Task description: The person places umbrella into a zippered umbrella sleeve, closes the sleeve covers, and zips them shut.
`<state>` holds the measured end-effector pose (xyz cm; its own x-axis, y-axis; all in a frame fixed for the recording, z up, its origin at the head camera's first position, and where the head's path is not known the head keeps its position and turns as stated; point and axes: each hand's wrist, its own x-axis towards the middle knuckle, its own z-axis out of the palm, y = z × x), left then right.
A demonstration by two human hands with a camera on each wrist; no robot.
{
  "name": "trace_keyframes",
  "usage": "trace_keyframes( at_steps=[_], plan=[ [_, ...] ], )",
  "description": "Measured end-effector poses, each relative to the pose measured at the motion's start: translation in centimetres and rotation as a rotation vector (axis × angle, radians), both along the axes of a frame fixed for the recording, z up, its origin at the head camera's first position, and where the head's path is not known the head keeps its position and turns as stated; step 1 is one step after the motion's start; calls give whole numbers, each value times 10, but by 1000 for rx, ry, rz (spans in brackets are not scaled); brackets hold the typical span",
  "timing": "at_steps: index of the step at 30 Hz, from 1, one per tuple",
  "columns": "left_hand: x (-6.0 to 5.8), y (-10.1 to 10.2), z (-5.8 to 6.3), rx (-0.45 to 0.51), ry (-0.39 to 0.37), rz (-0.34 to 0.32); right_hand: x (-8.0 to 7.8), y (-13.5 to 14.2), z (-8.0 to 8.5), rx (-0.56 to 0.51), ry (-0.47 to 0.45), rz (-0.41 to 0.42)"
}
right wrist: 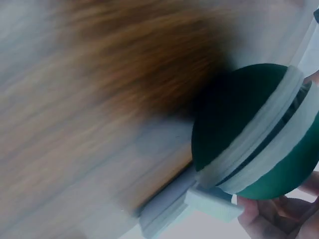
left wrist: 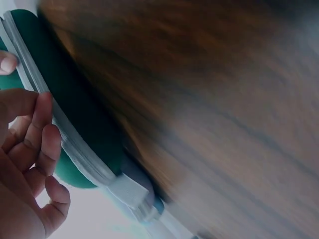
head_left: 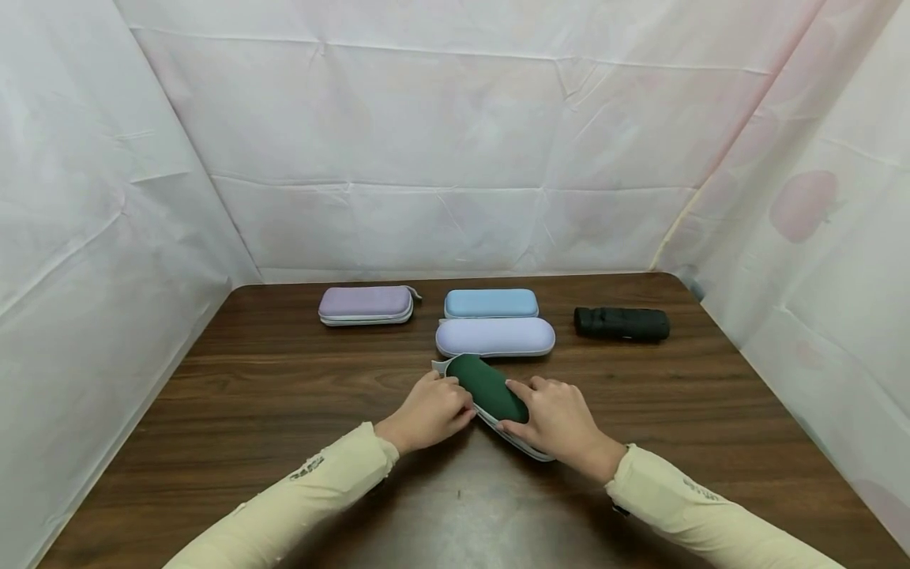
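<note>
A green zippered hard case (head_left: 490,387) with a pale grey zipper band is tilted between both hands above the table's middle. My left hand (head_left: 432,412) pinches at the zipper (left wrist: 75,139) on the near side, and the pull itself is hidden by the fingers. My right hand (head_left: 562,423) grips the case's right end, thumb on the near side and fingers over the top. In the right wrist view a dark gap shows between the two zipper bands (right wrist: 271,129) at the rounded end. A grey loop tab (head_left: 441,366) sticks out at the far left end.
Behind the green case lie a lavender case (head_left: 495,336) and a light blue case (head_left: 490,302), close together. A purple case (head_left: 366,303) is at the back left. A black cylindrical item (head_left: 622,323) lies at the back right on the wooden table (head_left: 284,379). White sheets hang around.
</note>
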<state>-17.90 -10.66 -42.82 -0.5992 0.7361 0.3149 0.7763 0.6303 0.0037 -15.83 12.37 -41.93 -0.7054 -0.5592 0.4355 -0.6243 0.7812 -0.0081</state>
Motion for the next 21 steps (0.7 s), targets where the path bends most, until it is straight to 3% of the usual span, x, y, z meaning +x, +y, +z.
trace_keyframes(
  at_steps=[6,9,13,15,18,21],
  plan=[
    [5,3,4,-5,-20,3,-1,-4,11,106,5,38],
    [5,1,5,6,-30,0,-14,-3,22,239,1,179],
    [5,0,6,12,-47,-9,-35,-3,37,545,30,438],
    [5,-1,6,4,-56,-9,-42,-6,41,676,74,529],
    [6,-3,6,-13,-69,-3,-48,-12,44,775,136,599],
    [7,-5,7,-19,-82,0,-51,-17,48,787,139,619]
  ],
)
